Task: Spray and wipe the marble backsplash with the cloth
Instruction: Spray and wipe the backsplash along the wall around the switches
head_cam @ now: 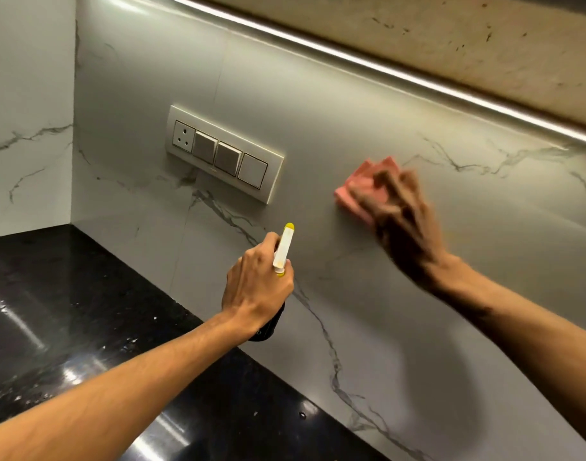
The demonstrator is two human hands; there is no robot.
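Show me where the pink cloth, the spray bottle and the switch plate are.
pink cloth (347, 192), head view, its bare left corner.
spray bottle (283, 247), head view, its white and yellow nozzle.
switch plate (252, 170), head view, its rightmost blank panel.

Blurred: right hand (405, 224), cloth (347, 195); spray bottle (284, 247) mostly hidden behind left hand (255, 287)

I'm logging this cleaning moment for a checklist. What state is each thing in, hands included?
left hand: grips the spray bottle, nozzle toward the backsplash.
right hand: blurred, fingers spread, presses the cloth on the backsplash.
cloth: pink, bunched, against the backsplash.
socket: nothing plugged in.
switches: position cannot be told.
light strip: lit.
countertop: glossy, dotted with pale specks.
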